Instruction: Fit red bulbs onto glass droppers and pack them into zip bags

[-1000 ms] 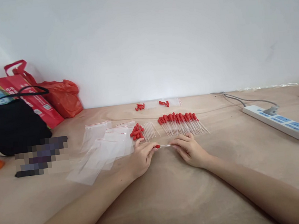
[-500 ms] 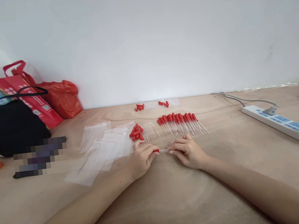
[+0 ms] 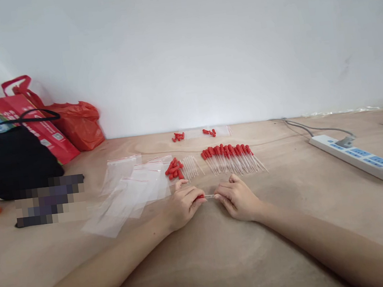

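Observation:
Near the middle of the table, my left hand (image 3: 185,203) pinches a red rubber bulb (image 3: 201,197). A thin clear tube (image 3: 209,196) reaches from the bulb into the fingers of my right hand (image 3: 235,197), which are closed on it. Just beyond my left hand lie a pile of loose red bulbs (image 3: 174,169) and a row of bare clear tubes (image 3: 190,167). Past my right hand, several tubes with red bulbs on their ends (image 3: 229,157) lie side by side, bulbs toward the wall.
Clear zip bags (image 3: 128,196) overlap left of the bulbs. Further back are more red bulbs (image 3: 178,137) and a clear bag (image 3: 223,130). Black bag (image 3: 13,159) and red bags (image 3: 75,124) stand left; a white power strip (image 3: 362,156) with cables lies right.
My right hand has moved slightly left, closer to my left hand, so less of the tube shows between them. Both hands keep their hold.

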### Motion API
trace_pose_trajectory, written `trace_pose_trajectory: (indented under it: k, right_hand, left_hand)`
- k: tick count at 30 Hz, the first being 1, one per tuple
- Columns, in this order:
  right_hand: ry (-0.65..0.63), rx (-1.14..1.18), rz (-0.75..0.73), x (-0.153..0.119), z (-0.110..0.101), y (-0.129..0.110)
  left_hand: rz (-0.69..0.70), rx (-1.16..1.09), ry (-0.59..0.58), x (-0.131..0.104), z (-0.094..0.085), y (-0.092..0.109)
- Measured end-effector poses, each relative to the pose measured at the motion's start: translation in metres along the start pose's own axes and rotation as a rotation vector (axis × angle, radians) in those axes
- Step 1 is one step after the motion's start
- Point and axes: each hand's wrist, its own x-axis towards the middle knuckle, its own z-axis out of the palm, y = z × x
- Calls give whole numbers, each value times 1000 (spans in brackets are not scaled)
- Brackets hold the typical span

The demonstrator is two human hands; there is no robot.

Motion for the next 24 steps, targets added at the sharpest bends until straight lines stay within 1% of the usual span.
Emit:
trace_pose_trajectory:
  k: [10, 13, 16, 19, 24]
  right_hand:
    - [14, -51, -17, 8, 9, -8]
    - [-9, -55, 1, 8, 9, -8]
    - [-15, -47, 46, 7, 5, -3]
    - [-10, -2, 108, 4, -1, 3]
    - [-12, 177, 146, 1, -7, 9]
  left_hand:
    - [-7, -30, -45, 0, 1, 0]
    - [-47, -46, -71, -1, 0, -2]
    - [-127, -45, -43, -4, -1, -9]
    - [-176, -52, -18, -6, -4, -16]
    - [-150, -90, 19, -5, -7, -14]
